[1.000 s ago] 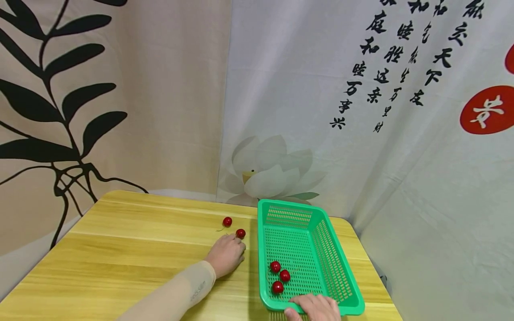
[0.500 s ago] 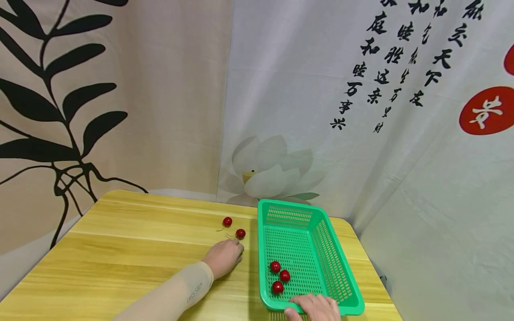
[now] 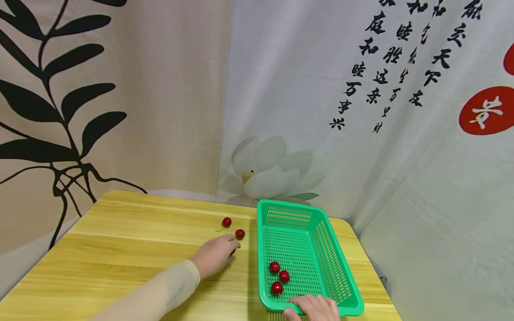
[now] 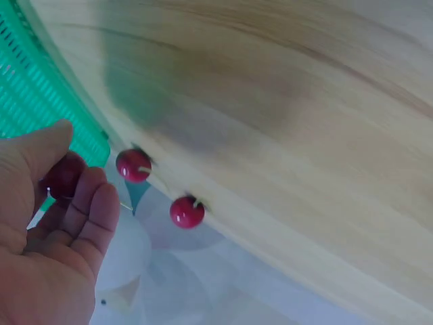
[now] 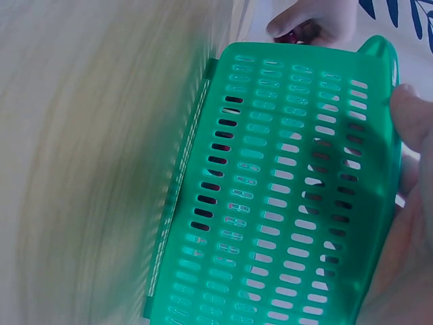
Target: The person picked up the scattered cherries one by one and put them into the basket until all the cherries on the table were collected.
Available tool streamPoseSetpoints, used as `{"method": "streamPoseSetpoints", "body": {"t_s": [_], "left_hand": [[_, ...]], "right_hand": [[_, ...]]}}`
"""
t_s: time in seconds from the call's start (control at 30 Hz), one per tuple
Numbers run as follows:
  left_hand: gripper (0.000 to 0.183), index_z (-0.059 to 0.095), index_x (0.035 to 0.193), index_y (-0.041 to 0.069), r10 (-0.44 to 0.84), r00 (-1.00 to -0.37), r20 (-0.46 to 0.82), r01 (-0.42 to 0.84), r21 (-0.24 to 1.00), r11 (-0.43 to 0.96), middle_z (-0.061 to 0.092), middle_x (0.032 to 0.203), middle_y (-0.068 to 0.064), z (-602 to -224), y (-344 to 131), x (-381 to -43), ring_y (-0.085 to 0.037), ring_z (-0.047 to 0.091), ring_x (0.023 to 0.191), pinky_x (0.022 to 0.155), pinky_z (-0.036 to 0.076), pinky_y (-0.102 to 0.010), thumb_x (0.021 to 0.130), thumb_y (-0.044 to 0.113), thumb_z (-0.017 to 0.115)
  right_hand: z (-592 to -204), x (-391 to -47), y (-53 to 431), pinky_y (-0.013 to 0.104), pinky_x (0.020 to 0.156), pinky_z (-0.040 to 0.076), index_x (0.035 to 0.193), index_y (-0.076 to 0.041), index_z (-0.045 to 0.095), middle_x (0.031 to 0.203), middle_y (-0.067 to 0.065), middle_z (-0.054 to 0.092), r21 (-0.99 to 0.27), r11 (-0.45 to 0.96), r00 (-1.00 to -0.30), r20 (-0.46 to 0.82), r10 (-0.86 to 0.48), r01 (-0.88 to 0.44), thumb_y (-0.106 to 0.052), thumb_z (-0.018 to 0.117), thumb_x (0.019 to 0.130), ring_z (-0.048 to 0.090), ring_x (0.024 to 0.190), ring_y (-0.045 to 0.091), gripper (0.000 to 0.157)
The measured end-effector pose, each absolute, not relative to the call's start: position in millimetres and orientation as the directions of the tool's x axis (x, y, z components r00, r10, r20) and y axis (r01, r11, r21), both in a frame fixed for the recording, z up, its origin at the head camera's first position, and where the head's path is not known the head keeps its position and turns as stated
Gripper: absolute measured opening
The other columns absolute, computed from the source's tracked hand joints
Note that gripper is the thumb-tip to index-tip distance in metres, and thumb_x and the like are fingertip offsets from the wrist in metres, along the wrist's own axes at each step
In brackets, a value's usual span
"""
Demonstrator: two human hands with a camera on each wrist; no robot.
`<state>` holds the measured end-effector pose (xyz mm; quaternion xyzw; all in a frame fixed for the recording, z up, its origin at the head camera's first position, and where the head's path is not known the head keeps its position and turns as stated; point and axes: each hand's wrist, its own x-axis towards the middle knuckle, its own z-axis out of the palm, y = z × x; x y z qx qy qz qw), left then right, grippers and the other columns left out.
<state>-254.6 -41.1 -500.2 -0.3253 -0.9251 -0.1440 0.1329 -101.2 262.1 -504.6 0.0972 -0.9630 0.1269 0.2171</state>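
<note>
My left hand (image 3: 213,257) is over the table just left of the green basket (image 3: 262,249). In the left wrist view a dark red cherry (image 4: 65,175) sits pinched between its thumb and curled fingers. Two more cherries with stems lie on the table past the fingertips: a nearer cherry (image 3: 239,234) and a farther cherry (image 3: 226,222). My right hand (image 3: 315,307) holds the basket's near rim, thumb outside and fingers over the edge. Several cherries rest in the basket at its near left, among them one cherry (image 3: 277,288) closest to the rim.
The wooden table (image 3: 132,240) runs out to the left of the basket. Behind it hangs a printed cloth (image 3: 180,111) with a plant, a lotus and writing. Another stretch of pale cloth (image 3: 449,214) borders the right side.
My left hand has drawn back to the left and slightly turned, with a cherry now showing at its fingers. The right hand and the basket stay where they were.
</note>
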Motion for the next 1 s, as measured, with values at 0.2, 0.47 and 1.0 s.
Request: {"method": "streamPoseSetpoints", "body": {"t_s": [0.2,0.47,1.0], "left_hand": [[0.028,0.075,0.117,0.012,0.510,-0.774,0.375,0.613,0.244,0.751,0.065,0.113,-0.002,-484,-64,-242,-0.015,0.071,0.088,0.077,0.063,-0.027,0.091,0.010,0.085],[0.038,0.074,0.125,0.014,0.432,-0.739,0.516,0.639,0.334,0.693,0.064,0.121,-0.001,-463,-73,-229,-0.007,0.067,0.080,0.073,0.060,-0.017,0.090,0.015,0.087],[0.036,0.078,0.115,0.015,0.111,-0.828,0.550,0.550,0.756,0.354,0.071,0.109,0.005,-416,-18,-206,-0.010,0.069,0.089,0.082,0.063,-0.024,0.083,0.004,0.091]], "right_hand": [[-505,-102,263,0.035,0.090,0.042,0.096,-0.050,0.070,0.092,-0.041,0.057,-0.200,0.948,-0.887,0.442,-0.138,-0.247,-0.053,0.078,0.093,0.054,0.089,-0.010,0.009],[-504,-102,262,0.036,0.091,0.042,0.096,-0.050,0.070,0.092,-0.040,0.057,-0.216,0.948,-0.899,0.419,-0.126,-0.234,-0.055,0.076,0.094,0.054,0.089,-0.009,0.008],[-508,-102,263,0.036,0.088,0.043,0.094,-0.051,0.070,0.091,-0.041,0.056,-0.211,0.943,-0.871,0.474,-0.131,-0.256,-0.049,0.081,0.091,0.054,0.087,-0.010,0.012]]}}
